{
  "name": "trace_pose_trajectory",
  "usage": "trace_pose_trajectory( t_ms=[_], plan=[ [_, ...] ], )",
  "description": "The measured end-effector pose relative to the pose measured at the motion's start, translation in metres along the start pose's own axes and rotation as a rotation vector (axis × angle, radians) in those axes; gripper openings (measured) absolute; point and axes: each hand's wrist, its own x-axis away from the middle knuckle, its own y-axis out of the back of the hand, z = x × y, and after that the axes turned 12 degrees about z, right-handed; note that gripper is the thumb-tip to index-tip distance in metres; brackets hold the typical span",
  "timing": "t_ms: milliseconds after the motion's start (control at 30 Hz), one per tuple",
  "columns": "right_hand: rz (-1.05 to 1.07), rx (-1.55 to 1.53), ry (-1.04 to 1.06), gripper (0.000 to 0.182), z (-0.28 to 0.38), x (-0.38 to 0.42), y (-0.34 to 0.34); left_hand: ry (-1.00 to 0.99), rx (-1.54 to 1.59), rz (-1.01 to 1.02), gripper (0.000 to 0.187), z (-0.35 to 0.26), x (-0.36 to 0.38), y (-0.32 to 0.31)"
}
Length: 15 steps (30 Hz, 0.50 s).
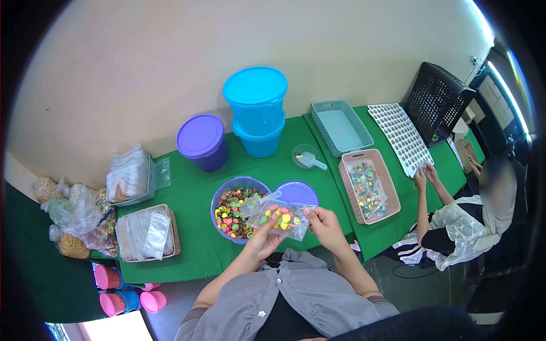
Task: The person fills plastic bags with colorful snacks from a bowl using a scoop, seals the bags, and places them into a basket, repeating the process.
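Between my two hands hangs a clear plastic bag (284, 219) with yellow, red, green and brown candies in it. My left hand (265, 238) grips its lower left side, and my right hand (327, 227) pinches its right edge. Just behind and to the left stands a purple tub (214, 207) of colourful candies (234, 211), partly hidden by the bag. A clear scoop (250, 207) with a pale handle rests over the candies. A purple lid (297, 194) lies right of the tub, behind my right hand.
Pink basket (342, 165) of filled bags at right; teal basket (324, 109) behind it. Blue tubs (259, 113), a purple bucket (202, 142) and a bowl (306, 154) stand behind. Flat bags fill baskets (176, 236) at left. A co-worker (455, 227) touches a sticker sheet (401, 136).
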Motion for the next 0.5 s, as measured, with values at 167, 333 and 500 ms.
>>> trace_pose_trajectory(
  t_ms=[167, 333, 500],
  plan=[
    [-0.073, -0.189, -0.018, 0.032, -0.003, 0.000, -0.009, 0.030, -0.220, -0.127, 0.040, 0.001, -0.005, 0.019],
    [-0.002, -0.229, 0.199, 0.022, -0.020, -0.004, -0.008, -0.022, -0.354, -0.025, 0.042, 0.000, -0.001, 0.000],
    [-0.459, -0.412, 0.224, 0.030, -0.048, -0.021, 0.068, -0.106, -0.390, 0.051, 0.052, -0.015, -0.001, -0.003]
  ],
)
